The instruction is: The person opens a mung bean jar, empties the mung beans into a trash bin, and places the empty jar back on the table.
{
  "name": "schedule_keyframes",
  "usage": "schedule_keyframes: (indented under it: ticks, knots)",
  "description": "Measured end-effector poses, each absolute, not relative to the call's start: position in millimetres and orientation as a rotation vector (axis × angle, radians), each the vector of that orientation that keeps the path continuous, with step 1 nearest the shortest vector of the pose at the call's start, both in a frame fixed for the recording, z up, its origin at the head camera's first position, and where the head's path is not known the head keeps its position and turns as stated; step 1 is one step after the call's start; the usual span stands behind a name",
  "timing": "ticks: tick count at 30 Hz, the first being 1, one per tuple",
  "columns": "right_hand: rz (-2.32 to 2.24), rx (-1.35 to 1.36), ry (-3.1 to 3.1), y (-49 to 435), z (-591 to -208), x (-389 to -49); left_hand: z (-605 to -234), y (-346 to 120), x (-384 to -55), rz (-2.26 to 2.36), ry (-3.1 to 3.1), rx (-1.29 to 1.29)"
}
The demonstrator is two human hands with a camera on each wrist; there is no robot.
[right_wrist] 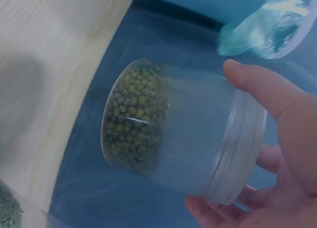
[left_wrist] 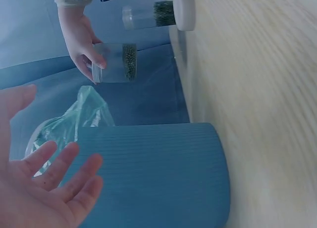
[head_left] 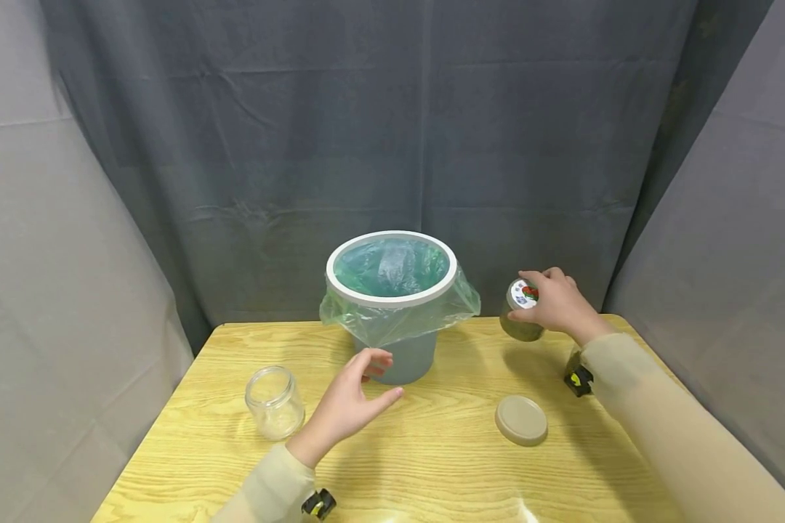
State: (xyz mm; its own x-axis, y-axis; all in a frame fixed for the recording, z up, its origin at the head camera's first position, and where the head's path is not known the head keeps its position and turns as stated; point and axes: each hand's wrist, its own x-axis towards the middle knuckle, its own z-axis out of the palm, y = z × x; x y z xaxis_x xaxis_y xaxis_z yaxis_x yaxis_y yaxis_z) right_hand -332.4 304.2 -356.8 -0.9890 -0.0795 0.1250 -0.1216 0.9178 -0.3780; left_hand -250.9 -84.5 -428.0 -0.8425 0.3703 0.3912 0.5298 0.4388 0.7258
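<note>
My right hand (head_left: 558,306) grips a clear jar (right_wrist: 193,134) round its top end, thumb on one side and fingers on the other. Small green beans (right_wrist: 133,116) fill the lower part of the jar, and a white label with a red and green picture (head_left: 524,293) shows on top. The jar is held above the table. My left hand (head_left: 347,403) has its fingers spread and holds nothing, in front of a grey bin (head_left: 405,359). Left of that hand stands an empty clear jar (head_left: 276,407).
The bin has a white rim (head_left: 392,299) and a green plastic liner (head_left: 399,323) folded over it. A beige round lid (head_left: 521,420) lies on the wooden table (head_left: 432,457). Another jar with green contents (left_wrist: 158,14) stands by the right sleeve. Grey curtains (head_left: 392,131) enclose the table.
</note>
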Motion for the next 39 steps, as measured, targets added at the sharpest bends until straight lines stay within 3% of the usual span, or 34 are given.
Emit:
schedule_keyframes:
  ticks: [19,39]
  knots:
    - [0.704,0.287,-2.678,260.6,-321.6,-270.8,-392.1,-85.6,-242.5,-1.516,-2.406,-0.7]
    - [0.762,0.553,-2.387,202.7,-323.0,-225.8,-384.7,-80.1,-229.6,-1.622,-2.351,-0.724]
